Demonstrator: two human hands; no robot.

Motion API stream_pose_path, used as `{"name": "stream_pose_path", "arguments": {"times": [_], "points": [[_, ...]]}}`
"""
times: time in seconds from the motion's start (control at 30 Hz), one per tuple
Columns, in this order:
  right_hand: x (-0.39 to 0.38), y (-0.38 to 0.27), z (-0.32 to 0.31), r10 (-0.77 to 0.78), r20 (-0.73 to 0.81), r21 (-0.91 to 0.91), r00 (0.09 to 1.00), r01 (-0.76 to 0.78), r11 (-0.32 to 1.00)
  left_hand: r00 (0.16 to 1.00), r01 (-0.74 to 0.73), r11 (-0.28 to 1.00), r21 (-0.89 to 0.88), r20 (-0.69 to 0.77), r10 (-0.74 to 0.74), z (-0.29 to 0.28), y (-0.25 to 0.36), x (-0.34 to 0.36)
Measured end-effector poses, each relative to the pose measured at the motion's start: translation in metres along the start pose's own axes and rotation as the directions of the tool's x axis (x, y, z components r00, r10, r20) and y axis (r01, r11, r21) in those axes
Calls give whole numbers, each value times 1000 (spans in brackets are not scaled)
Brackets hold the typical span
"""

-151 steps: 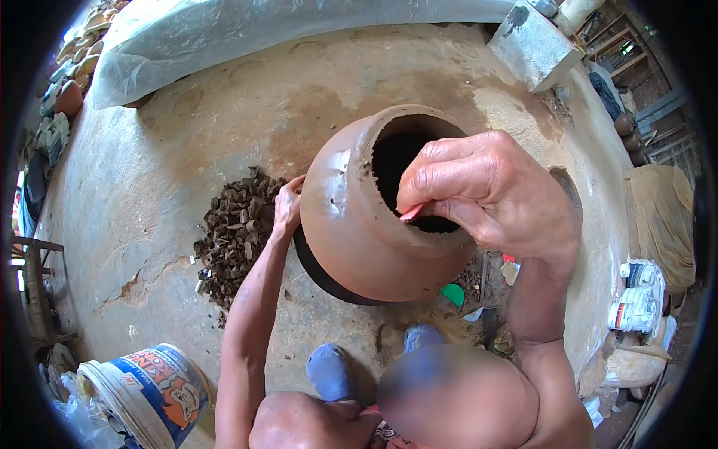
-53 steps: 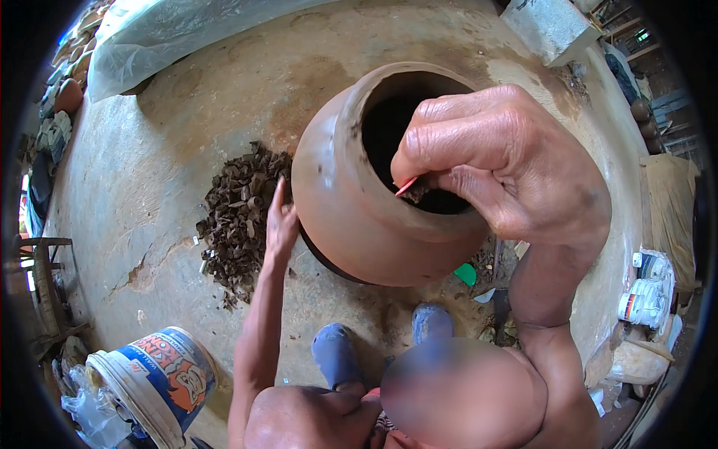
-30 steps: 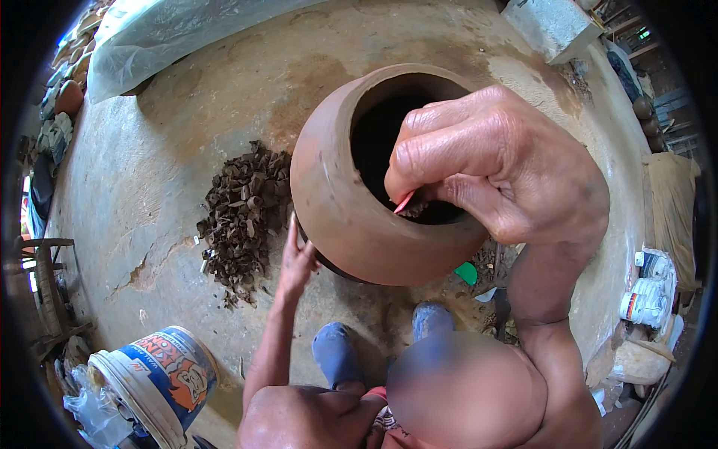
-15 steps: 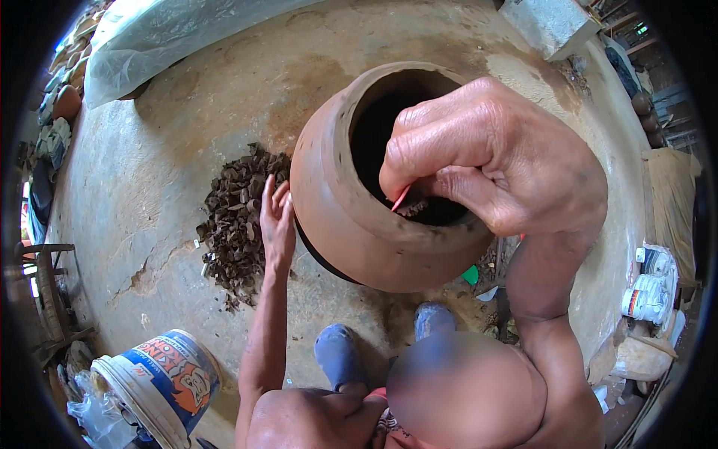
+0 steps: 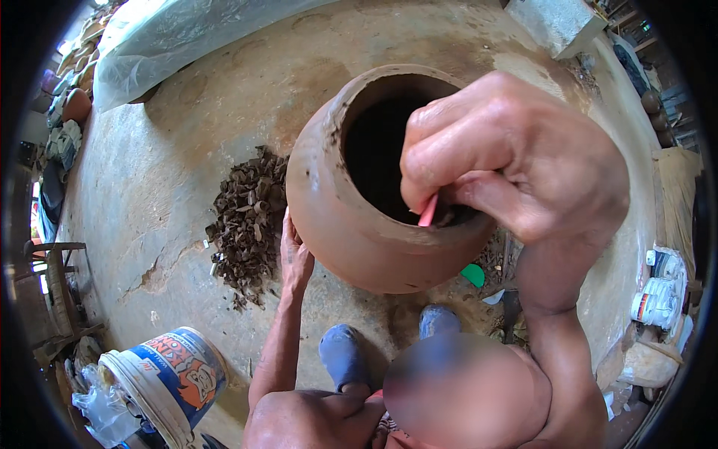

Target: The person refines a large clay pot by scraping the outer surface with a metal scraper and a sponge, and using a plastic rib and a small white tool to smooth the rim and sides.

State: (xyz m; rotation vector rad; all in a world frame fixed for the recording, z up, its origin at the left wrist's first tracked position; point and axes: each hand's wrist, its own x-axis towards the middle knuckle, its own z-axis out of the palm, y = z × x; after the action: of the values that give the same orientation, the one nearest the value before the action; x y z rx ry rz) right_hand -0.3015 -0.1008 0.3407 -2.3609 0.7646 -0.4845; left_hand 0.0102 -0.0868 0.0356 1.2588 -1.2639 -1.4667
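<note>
While the right hand [image 5: 508, 161] pinches a small red strip [image 5: 427, 212] between thumb and fingers at the near rim of the pot [image 5: 359, 232], its back and wrist hide the right part of the pot's mouth. The left hand [image 5: 295, 258] lies against the pot's left wall, loosely spread and gripping nothing that shows. The brown pot stands on the floor [image 5: 179, 179] before the person, its dark mouth tipped toward the right hand.

Just left of the pot, a heap of dark scraps [image 5: 248, 224] crowds the left hand. On the pot's near side are two blue-grey shoes [image 5: 344, 355], and by its lower right lies a green piece [image 5: 473, 275] among litter. Farther off to the near left stands a white and blue bucket [image 5: 168, 382], with a clear plastic bag [image 5: 105, 408] beside it. Well beyond the pot, a plastic sheet [image 5: 187, 45] stretches across the far left and a pale block [image 5: 557, 26] stands at the far right. White tubs [image 5: 654, 299] sit well to the pot's right.
</note>
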Motion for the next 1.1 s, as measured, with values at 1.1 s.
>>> {"name": "stream_pose_path", "arguments": {"times": [1.1], "points": [[-439,50,289,267,-882,254,-389,-868,-426,948,221,975,27,231,-221,-74,-87,-3]]}}
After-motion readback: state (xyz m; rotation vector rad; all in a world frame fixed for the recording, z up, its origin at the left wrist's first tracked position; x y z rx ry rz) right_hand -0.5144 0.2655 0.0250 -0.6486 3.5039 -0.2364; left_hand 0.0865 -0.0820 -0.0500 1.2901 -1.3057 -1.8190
